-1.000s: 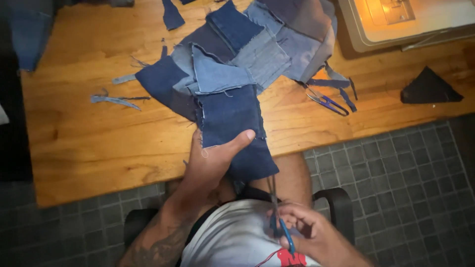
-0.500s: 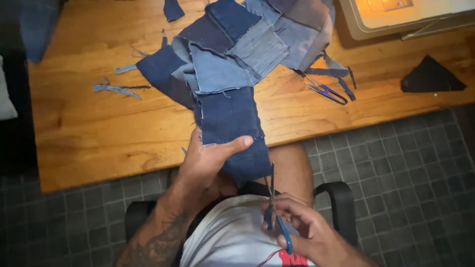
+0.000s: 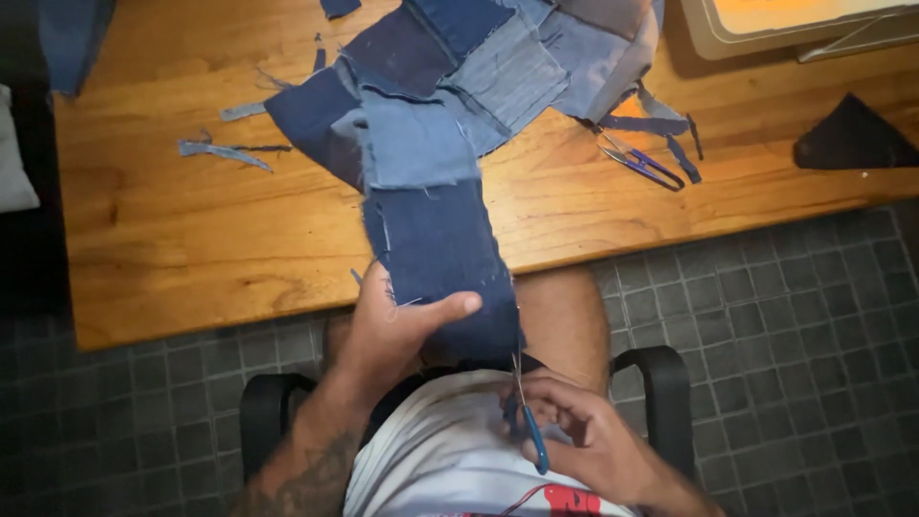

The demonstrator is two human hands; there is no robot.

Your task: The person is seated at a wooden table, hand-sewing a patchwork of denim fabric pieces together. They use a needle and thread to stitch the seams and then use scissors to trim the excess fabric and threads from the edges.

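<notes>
While scissors [image 3: 527, 421] approach, left hand [image 3: 388, 330] pinches denim patchwork [image 3: 442, 249].

Wood table [image 3: 191, 249] w/ denim patchwork [image 3: 450, 105], scissors [image 3: 639, 163]

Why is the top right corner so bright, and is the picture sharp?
Head view: the pale object at the top right glows orange-white, overexposed; the wooden table is warmly lit, the tiled floor dim. The right hand holding blue-handled scissors looks slightly soft; the denim patchwork is fairly clear.
</notes>
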